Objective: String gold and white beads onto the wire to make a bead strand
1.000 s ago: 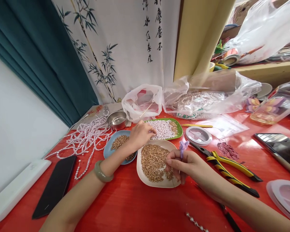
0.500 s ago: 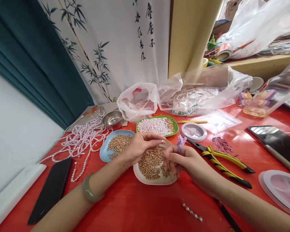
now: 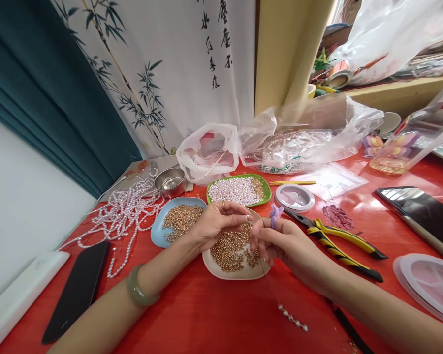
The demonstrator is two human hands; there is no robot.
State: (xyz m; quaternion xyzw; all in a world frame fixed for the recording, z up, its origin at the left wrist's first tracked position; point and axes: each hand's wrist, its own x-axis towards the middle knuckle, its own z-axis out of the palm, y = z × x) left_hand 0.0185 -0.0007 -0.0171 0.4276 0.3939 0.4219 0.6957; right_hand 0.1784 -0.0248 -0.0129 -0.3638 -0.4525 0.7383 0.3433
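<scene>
My left hand hovers over the white dish of gold beads, its fingertips pinched on one small white pearl. My right hand is right beside it, fingers pinched on a thin clear thread and with a small purple piece held in it. The thread runs down to a short row of strung pearls lying on the red table. Behind the hands stand a green dish of white pearls and a blue dish of gold beads.
Yellow-handled pliers and a thread spool lie to the right. Pearl strands, a steel bowl and a black phone lie left. Plastic bags crowd the back; a dark tablet is far right.
My left hand left the green pearl dish with a pearl and came back over the white dish. It now meets my right hand's fingertips.
</scene>
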